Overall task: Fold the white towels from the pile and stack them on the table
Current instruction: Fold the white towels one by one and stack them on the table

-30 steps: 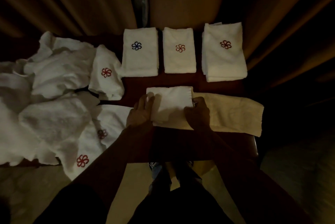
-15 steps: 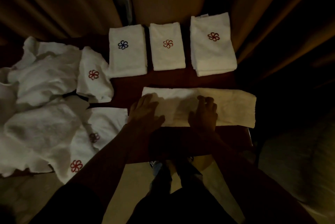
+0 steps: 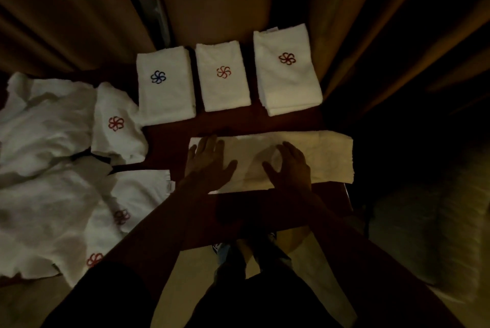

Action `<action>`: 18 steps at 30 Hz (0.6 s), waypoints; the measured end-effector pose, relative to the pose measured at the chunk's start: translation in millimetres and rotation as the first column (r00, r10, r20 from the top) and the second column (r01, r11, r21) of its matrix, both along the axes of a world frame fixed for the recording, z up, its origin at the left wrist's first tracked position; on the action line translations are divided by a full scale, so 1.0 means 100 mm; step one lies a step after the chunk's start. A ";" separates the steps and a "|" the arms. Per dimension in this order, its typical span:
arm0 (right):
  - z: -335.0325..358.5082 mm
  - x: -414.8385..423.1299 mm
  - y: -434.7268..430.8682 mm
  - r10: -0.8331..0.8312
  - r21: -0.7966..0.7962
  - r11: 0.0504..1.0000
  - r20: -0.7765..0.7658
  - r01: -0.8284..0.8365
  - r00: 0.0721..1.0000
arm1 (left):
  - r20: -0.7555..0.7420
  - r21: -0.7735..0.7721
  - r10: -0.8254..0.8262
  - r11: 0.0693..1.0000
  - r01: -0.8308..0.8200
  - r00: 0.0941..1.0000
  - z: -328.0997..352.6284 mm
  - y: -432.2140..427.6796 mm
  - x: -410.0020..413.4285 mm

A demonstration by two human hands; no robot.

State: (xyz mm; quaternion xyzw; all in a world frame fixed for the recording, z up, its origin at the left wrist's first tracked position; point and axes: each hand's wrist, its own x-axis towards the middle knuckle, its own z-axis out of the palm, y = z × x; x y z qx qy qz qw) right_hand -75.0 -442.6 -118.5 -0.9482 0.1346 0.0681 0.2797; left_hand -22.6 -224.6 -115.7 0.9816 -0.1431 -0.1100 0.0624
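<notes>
White towel strip (image 3: 327,154) | left hand (image 3: 209,162), right hand (image 3: 290,168) flat on it, fingers spread, gripping nothing | likely smoothing before next fold

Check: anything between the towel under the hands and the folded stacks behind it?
Nothing visible. Left hand and right hand rest on the long towel; only bare table separates it from the blue-flower stack, orange-flower stack and red-flower stack.
</notes>
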 end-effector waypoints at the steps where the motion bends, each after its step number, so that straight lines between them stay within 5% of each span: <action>1: 0.02 -0.01 -0.07 -0.036 0.015 0.999 0.032 0.036 0.999 | 0.001 -0.030 -0.022 0.999 0.022 1.000 0.02 -0.10 0.04; 8: 0.15 -0.23 -0.90 -0.336 0.058 0.942 0.113 0.331 0.935 | -0.028 -0.161 -0.289 0.946 0.281 0.957 0.03 -1.07 0.20; 14: 0.04 -0.45 -1.46 -0.501 0.103 0.859 -0.030 0.502 0.865 | -0.029 -0.285 -0.452 0.859 0.426 0.891 -0.05 -1.88 0.22; 18: -0.11 -0.47 -1.61 -0.591 0.244 0.747 -0.181 0.618 0.786 | -0.089 -0.357 -0.437 0.853 0.381 0.895 -0.14 -2.21 0.28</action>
